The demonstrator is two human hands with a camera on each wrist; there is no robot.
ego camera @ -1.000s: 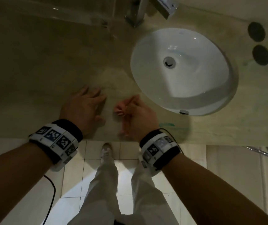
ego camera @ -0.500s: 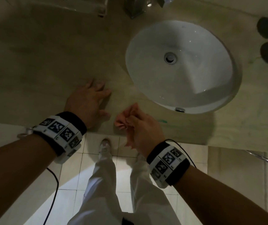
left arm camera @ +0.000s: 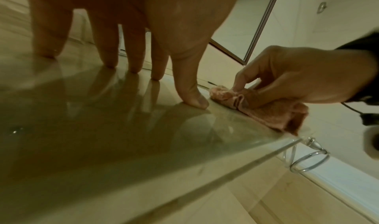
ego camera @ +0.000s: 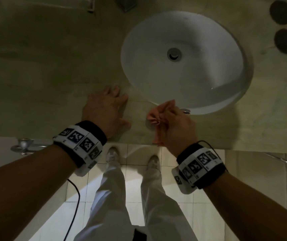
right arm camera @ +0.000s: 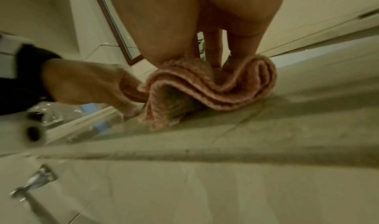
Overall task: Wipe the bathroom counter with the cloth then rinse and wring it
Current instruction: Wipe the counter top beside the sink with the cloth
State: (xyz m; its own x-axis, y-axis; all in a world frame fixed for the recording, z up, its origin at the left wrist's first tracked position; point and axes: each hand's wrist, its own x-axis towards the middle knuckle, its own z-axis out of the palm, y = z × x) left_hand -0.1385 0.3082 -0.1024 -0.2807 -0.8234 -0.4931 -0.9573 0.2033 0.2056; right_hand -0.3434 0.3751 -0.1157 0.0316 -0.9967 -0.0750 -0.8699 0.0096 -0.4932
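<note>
A folded pink cloth (ego camera: 158, 117) lies bunched on the beige stone counter (ego camera: 52, 75), just in front of the white oval sink (ego camera: 188, 58). My right hand (ego camera: 175, 124) grips the cloth (right arm camera: 207, 88) from above, fingers curled over its folds. One end of the cloth (left arm camera: 272, 112) reaches the counter's front edge. My left hand (ego camera: 104, 112) rests on the counter beside it, fingers spread and straight, fingertips (left arm camera: 133, 68) pressing on the glossy surface. The left thumb (left arm camera: 194, 99) nearly touches the cloth.
Dark round objects (ego camera: 285, 40) sit at the counter's back right. A chrome towel ring (left arm camera: 307, 161) hangs under the counter's front edge on the right, and another chrome fitting (ego camera: 23, 145) on the left. A mirror frame (right arm camera: 115, 26) stands behind the counter. Tiled floor (ego camera: 135, 171) lies below.
My right hand has carried the cloth back onto the counter, closer to the sink's front rim. The left hand stays planted on the counter. The head view shifted.
</note>
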